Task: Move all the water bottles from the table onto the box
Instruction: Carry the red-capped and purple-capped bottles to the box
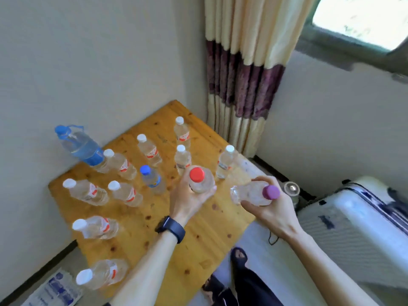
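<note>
My left hand grips a clear bottle with a red cap above the wooden table. My right hand grips a clear bottle with a purple cap, tilted over the table's right edge. Several white-capped water bottles stand on the table, along with a small blue-capped bottle. A large blue bottle stands at the back left by the wall. A white ribbed case lies to the right of the table.
A wall runs along the table's left side and a striped curtain hangs at the far corner. A printed plastic wrapper lies on the floor at bottom left. A person's sandalled foot stands between the table and the case.
</note>
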